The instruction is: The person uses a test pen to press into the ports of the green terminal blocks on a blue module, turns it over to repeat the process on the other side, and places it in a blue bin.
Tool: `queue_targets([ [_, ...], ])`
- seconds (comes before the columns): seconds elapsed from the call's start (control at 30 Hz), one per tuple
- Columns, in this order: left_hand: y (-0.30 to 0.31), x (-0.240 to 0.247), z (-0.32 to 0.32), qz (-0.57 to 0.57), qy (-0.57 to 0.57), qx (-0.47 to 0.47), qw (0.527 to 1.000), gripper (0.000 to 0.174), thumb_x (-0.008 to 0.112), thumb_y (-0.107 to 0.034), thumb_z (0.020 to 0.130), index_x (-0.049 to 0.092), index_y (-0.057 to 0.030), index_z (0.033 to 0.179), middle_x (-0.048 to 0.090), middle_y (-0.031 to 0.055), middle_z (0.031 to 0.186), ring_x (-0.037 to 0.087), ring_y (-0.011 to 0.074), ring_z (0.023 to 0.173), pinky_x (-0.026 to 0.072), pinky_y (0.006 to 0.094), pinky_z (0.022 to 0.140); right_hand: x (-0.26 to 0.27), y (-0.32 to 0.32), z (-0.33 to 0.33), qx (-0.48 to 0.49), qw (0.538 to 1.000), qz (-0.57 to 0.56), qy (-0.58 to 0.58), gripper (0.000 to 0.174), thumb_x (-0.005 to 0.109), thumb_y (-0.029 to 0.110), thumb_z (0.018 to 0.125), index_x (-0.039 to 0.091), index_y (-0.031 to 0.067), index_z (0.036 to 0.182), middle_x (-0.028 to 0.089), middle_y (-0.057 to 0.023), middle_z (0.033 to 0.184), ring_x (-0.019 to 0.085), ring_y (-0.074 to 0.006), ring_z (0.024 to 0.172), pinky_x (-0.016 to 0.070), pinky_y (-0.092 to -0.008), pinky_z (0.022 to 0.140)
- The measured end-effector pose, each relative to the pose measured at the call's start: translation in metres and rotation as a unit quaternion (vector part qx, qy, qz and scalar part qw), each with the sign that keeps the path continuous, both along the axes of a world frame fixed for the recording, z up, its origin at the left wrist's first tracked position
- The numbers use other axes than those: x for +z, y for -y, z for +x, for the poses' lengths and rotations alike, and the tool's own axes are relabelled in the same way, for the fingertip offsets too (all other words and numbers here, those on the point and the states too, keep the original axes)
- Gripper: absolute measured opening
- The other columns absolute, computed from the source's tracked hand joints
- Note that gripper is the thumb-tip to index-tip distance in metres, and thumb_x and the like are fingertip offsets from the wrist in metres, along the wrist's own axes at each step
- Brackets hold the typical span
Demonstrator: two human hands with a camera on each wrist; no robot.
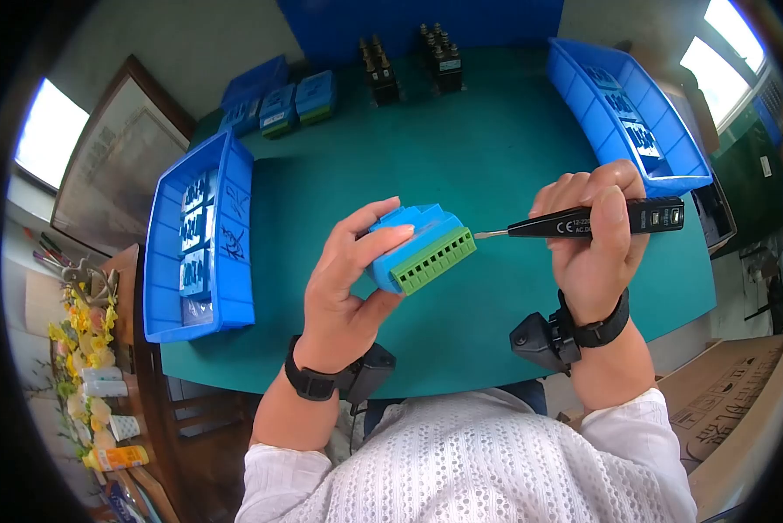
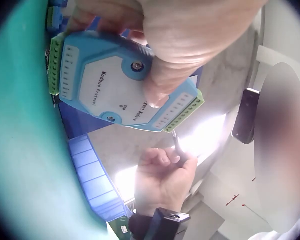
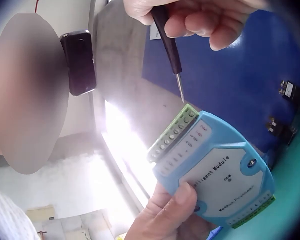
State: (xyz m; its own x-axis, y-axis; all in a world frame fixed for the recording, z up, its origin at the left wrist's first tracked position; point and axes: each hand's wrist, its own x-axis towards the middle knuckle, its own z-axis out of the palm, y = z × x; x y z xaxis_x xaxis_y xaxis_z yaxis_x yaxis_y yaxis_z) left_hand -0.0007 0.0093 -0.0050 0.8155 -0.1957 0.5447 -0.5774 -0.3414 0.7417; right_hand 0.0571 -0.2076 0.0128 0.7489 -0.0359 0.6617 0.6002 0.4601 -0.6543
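The left hand (image 1: pixel 343 283) grips a blue module (image 2: pixel 107 80) with green terminal strips, thumb on its labelled face, above the green table. One green terminal strip (image 1: pixel 435 260) faces the right hand. A black screwdriver (image 1: pixel 575 223) with a thin metal shaft is pinched between the thumb and fingers of the right hand (image 1: pixel 594 235). Its tip points at the end of the strip; in the right wrist view the shaft (image 3: pixel 179 87) stands just off the strip's corner (image 3: pixel 189 111). Whether they touch cannot be told in the head view.
Blue bins with modules stand at the left (image 1: pixel 243 235) and right (image 1: pixel 583 113) of the green table (image 1: pixel 339 157). More blue modules (image 1: pixel 315 94) lie at the back left. Black parts with metal posts (image 1: pixel 444 63) stand at the back. A cardboard box (image 1: pixel 731 392) is at the lower right.
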Motion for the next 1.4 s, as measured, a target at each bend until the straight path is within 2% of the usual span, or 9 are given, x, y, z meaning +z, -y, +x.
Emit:
queue_targets([
  [0.37,0.0032,0.0023,-0.0004,-0.001,0.003,0.009,1.000,0.044,0.065,0.002,0.070,0.056,-0.0126,0.111,0.048,0.0185,0.121,0.048,0.0271,0.111,0.0413,0.0350,0.089,-0.0008,-0.0019,-0.0022,-0.003,1.000,-0.029,-0.011,0.024,0.055,0.023,0.087,0.044,0.0030,0.079,0.053,-0.0059,0.060,0.049,-0.0081,0.047,0.0425,-0.0212,0.047],
  [0.57,0.0038,0.0041,-0.0007,0.010,0.008,0.028,1.000,0.046,0.065,0.005,0.068,0.058,-0.0128,0.110,0.051,0.0189,0.117,0.048,0.0298,0.112,0.0409,0.0362,0.088,-0.0029,-0.0017,-0.0034,-0.035,0.997,-0.068,0.013,0.025,0.056,0.024,0.086,0.046,0.0024,0.079,0.054,-0.0061,0.063,0.050,-0.0078,0.048,0.0422,-0.0199,0.045],
  [0.73,0.0026,0.0030,-0.0005,0.012,-0.001,0.033,0.999,0.046,0.065,0.005,0.067,0.058,-0.0126,0.109,0.052,0.0188,0.115,0.048,0.0308,0.112,0.0409,0.0366,0.088,-0.0029,-0.0019,-0.0010,-0.040,0.998,-0.046,0.019,0.026,0.057,0.025,0.086,0.046,0.0024,0.078,0.054,-0.0061,0.063,0.050,-0.0076,0.047,0.0420,-0.0194,0.044],
  [0.83,0.0027,0.0034,0.0003,0.021,0.010,0.036,0.999,0.055,0.066,0.008,0.062,0.059,-0.0172,0.111,0.049,0.0199,0.118,0.051,0.0317,0.107,0.0471,0.0364,0.080,-0.0028,-0.0024,-0.0029,-0.035,0.998,-0.050,-0.002,0.026,0.057,0.025,0.086,0.047,0.0025,0.077,0.054,-0.0059,0.063,0.050,-0.0073,0.046,0.0420,-0.0193,0.044],
  [1.13,0.0052,0.0055,-0.0001,0.026,0.010,0.045,0.999,0.057,0.065,0.010,0.061,0.059,-0.0174,0.111,0.051,0.0191,0.117,0.052,0.0308,0.106,0.0482,0.0356,0.079,-0.0044,-0.0039,-0.0036,-0.029,0.998,-0.060,-0.003,0.025,0.057,0.024,0.086,0.046,0.0025,0.078,0.054,-0.0058,0.062,0.050,-0.0075,0.047,0.0413,-0.0190,0.044],
  [1.23,0.0048,0.0068,-0.0009,0.028,0.006,0.052,0.998,0.057,0.065,0.011,0.061,0.060,-0.0173,0.111,0.052,0.0182,0.116,0.052,0.0301,0.107,0.0481,0.0351,0.079,-0.0032,-0.0050,-0.0037,-0.016,0.999,-0.051,-0.001,0.025,0.056,0.023,0.086,0.046,0.0026,0.078,0.054,-0.0060,0.062,0.050,-0.0073,0.047,0.0414,-0.0191,0.043],
  [1.33,0.0049,0.0058,-0.0022,0.015,-0.019,0.046,0.999,0.047,0.065,0.007,0.065,0.059,-0.0126,0.108,0.051,0.0162,0.117,0.050,0.0269,0.108,0.0408,0.0354,0.088,-0.0048,-0.0048,-0.0037,-0.014,0.998,-0.065,0.005,0.024,0.056,0.023,0.087,0.046,0.0026,0.078,0.055,-0.0065,0.062,0.050,-0.0072,0.047,0.0419,-0.0195,0.045],
  [1.4,0.0052,0.0051,-0.0021,0.015,-0.016,0.046,0.999,0.047,0.064,0.007,0.065,0.059,-0.0129,0.107,0.052,0.0160,0.117,0.050,0.0267,0.108,0.0410,0.0353,0.087,-0.0062,-0.0048,-0.0040,-0.018,0.997,-0.073,0.009,0.023,0.056,0.022,0.087,0.046,0.0026,0.079,0.055,-0.0067,0.063,0.050,-0.0072,0.047,0.0422,-0.0197,0.045],
])
